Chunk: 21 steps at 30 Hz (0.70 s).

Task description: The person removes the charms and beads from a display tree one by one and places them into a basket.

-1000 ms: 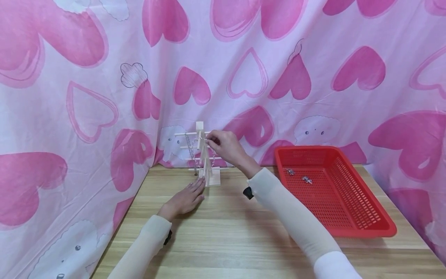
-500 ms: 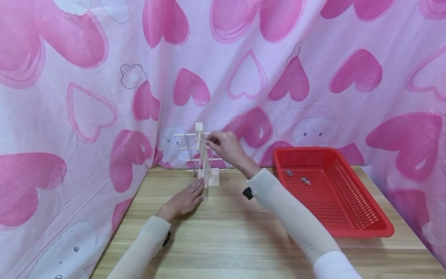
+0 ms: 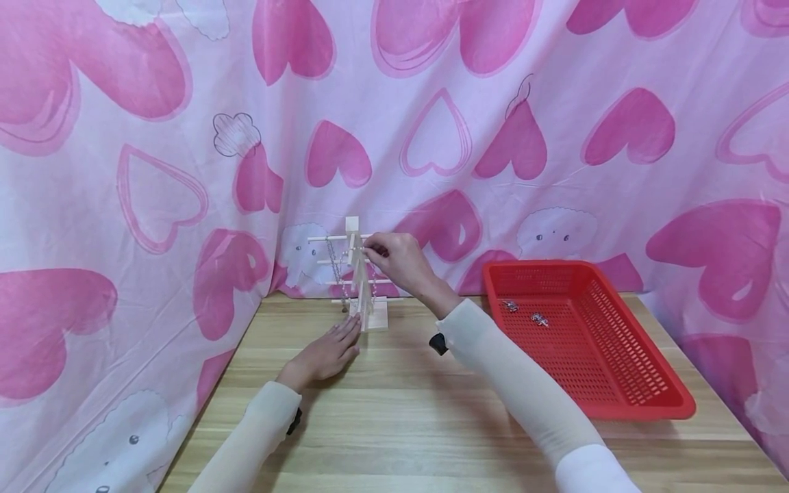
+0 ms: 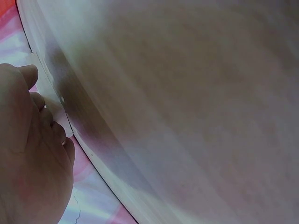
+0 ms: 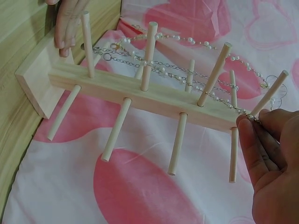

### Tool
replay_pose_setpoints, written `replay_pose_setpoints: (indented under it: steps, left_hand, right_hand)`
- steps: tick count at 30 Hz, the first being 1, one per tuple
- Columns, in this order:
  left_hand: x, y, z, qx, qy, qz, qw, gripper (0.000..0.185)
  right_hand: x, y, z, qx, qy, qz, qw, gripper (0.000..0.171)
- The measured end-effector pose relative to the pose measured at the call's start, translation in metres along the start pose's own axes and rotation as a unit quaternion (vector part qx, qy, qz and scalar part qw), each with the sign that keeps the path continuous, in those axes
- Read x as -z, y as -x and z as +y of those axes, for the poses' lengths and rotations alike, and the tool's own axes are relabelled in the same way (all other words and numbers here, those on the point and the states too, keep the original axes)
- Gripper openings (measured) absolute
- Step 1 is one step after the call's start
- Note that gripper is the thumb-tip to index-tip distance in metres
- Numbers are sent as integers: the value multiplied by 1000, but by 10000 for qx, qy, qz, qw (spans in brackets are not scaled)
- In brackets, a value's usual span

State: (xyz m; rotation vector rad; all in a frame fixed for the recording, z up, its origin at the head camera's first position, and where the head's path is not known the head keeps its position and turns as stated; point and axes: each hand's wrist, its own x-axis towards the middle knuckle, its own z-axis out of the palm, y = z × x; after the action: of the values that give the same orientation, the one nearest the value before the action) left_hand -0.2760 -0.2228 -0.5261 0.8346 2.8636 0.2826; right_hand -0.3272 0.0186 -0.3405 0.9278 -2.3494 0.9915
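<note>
A wooden jewelry stand (image 3: 360,281) with several pegs stands upright at the back of the table. My right hand (image 3: 399,259) pinches a pearl-bead necklace (image 5: 229,106) between thumb and fingertips, close to a top peg. The strand loops along the stand in the right wrist view. A silver chain necklace (image 3: 333,257) hangs from a peg on the left side. Low down, my left hand (image 3: 327,348) rests its extended fingers on the stand's base (image 5: 44,74). Only part of that hand shows in the left wrist view, with the stand hidden there.
To the right is a red plastic basket (image 3: 616,407) with perforated sides. Inside it lie two small silver jewelry pieces, one piece (image 3: 540,319) nearer the middle. Behind the wooden table (image 3: 394,424) hangs a pink heart-patterned cloth (image 3: 407,130).
Both hands stay nearly in place on the stand. The hanging part of the pearl necklace has shifted slightly beside the post, and the head view has moved a little.
</note>
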Motion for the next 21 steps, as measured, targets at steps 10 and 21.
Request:
replay_pose_setpoints:
  steps: [10, 21]
  left_hand:
    - [-2, -1, -1, -60, 46, 133, 9999, 65]
    - [-2, -1, 0, -34, 80, 88, 9999, 64]
  right_hand:
    - [3, 4, -3, 89, -46, 59, 9999, 13]
    - [7, 8, -9, 419, -126, 131, 9990, 12]
